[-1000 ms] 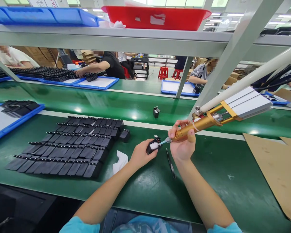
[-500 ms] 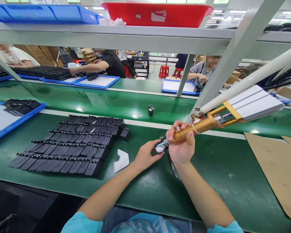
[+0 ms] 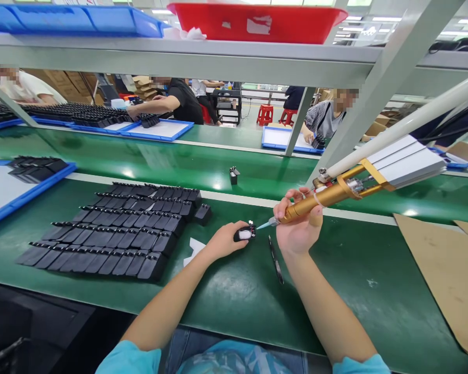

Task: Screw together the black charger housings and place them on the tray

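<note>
Gripping a black unit (image 3: 245,235), the left hand (image 3: 223,243) apparently steadies it. The right hand (image 3: 297,234) grips the dispenser (image 3: 310,206), presumably for aim.

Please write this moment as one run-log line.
left hand: holds black unit | right hand: holds gold-bodied tool, blue tip beside unit, contact unclear | table: slim black tool, rows of black units
</note>
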The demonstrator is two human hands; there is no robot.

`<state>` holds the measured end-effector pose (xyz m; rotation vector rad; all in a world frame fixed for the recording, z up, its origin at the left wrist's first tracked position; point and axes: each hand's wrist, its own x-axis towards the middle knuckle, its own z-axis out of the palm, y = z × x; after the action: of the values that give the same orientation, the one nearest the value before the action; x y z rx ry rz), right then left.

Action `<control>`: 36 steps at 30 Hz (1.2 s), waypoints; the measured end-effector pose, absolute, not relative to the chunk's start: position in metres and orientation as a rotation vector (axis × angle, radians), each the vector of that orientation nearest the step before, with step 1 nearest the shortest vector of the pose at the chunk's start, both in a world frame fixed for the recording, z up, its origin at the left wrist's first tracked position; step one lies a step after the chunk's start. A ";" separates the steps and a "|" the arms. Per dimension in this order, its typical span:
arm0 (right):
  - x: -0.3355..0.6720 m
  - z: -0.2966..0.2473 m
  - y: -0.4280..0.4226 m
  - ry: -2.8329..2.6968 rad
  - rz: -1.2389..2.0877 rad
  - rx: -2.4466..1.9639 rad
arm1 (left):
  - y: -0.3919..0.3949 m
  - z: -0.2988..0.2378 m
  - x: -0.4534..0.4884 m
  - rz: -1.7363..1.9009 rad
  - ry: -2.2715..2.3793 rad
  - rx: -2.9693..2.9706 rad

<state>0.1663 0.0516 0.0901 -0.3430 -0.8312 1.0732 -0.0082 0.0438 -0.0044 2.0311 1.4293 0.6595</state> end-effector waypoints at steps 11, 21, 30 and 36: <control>0.171 0.086 0.058 -0.813 1.071 -0.346 | 0.061 -0.012 -0.003 0.918 1.218 1.821; 0.171 0.085 0.061 -0.813 1.063 -0.340 | 0.053 -0.018 -0.005 0.894 1.082 2.403; 0.172 0.084 0.061 -0.812 1.066 -0.362 | 0.041 -0.023 0.007 0.568 1.317 2.484; 0.173 0.085 0.062 -0.804 1.058 -0.366 | 0.044 -0.018 0.012 1.077 1.093 1.220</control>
<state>0.1733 0.0622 0.0848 -0.3659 -0.8037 1.0581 0.0121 0.0443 -0.0177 1.2202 1.0930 1.0772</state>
